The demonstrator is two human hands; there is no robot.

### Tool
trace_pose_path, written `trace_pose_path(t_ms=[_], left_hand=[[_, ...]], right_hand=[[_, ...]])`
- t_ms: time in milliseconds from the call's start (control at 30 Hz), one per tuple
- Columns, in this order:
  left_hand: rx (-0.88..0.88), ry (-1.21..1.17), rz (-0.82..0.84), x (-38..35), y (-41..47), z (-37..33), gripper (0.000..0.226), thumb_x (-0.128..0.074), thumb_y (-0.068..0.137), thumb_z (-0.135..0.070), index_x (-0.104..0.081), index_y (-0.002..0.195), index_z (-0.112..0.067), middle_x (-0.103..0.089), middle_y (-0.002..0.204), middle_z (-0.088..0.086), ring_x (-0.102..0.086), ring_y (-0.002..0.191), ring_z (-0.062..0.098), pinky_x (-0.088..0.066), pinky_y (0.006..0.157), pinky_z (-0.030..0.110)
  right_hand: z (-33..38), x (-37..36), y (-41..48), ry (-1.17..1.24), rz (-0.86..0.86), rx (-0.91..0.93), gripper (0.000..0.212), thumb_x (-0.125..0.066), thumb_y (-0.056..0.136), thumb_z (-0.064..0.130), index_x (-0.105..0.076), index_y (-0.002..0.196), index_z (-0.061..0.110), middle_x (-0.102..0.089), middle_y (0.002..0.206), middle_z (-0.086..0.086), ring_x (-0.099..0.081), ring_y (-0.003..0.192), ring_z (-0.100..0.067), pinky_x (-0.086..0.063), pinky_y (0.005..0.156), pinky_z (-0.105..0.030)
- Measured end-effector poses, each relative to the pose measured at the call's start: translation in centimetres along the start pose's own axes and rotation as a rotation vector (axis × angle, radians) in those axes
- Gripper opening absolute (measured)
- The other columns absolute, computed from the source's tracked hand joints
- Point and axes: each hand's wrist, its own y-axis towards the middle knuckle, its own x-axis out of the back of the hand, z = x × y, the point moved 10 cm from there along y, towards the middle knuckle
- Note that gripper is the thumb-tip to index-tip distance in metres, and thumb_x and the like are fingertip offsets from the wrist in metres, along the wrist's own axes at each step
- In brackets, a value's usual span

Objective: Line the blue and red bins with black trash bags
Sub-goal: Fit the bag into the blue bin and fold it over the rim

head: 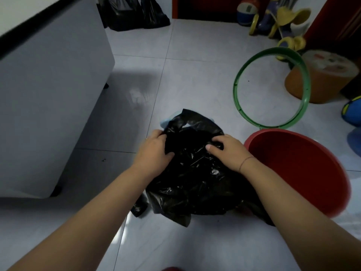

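- Black trash bag sits centre of view on the tiled floor, crumpled and glossy, mouth bunched at the far side.
- Blue bin: only a pale blue sliver shows at the bag's far left edge; the bag covers the rest. Cannot tell how far the bag is seated inside.
- Left hand grips the bag's left upper edge, with the fingers curled into a fold of plastic and the thumb pressed on the near side.
- Right hand grips the bag's right upper edge, fingers curled down into the plastic and thumb pointing left across it. A thin band is on that wrist.
- Both forearms reach in from the bottom of the view, bare.
- Red bin stands just right of the bag, unlined, with its inside wall showing and its rim near the right forearm.
- Green ring is propped up beyond the red bin, in front of an orange stool.
- White cabinet fills the left side.
- More black bags lie heaped at the far wall, top of view.
- Yellow and blue toy is at top right.
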Motion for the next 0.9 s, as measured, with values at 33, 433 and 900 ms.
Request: trace_pose_path(t_ms=[33, 433, 900], left_hand=[[-0.021, -0.020, -0.054, 0.7, 0.2, -0.2, 0.046, -0.069, 0.080, -0.018, -0.055, 0.122, -0.006, -0.046, 0.131, 0.005, -0.054, 0.111, 0.025, -0.042, 0.088, 0.030], [0.204, -0.465, 0.139, -3.4, 1.7, 4.9, 0.056, -0.077, 0.070, -0.049, -0.063, 0.115, -0.019, -0.068, 0.107, -0.003, -0.066, 0.098, 0.013, -0.051, 0.084, 0.028], [0.220, -0.471, -0.042, -2.5, -1.3, 5.9, 0.069, -0.041, 0.086, -0.067, -0.047, 0.135, -0.020, -0.042, 0.138, 0.002, -0.043, 0.127, 0.014, -0.034, 0.106, 0.038]], right_hand=[[-0.2, 0.9, 0.2, 0.043, -0.070, -0.001, 0.048, -0.055, 0.090, 0.041, -0.054, 0.129, 0.011, -0.051, 0.130, -0.011, -0.050, 0.118, -0.025, -0.035, 0.093, -0.026], [-3.3, -1.5, 4.0, 0.058, -0.066, -0.229, 0.067, -0.030, 0.091, 0.062, -0.060, 0.113, 0.007, -0.050, 0.124, -0.018, -0.054, 0.106, -0.035, -0.045, 0.090, -0.039], [-2.6, -0.9, 1.4, 0.143, -0.173, -0.136, 0.066, -0.035, 0.092, 0.058, -0.033, 0.142, 0.015, -0.012, 0.155, -0.009, -0.019, 0.141, -0.031, -0.023, 0.112, -0.043]])
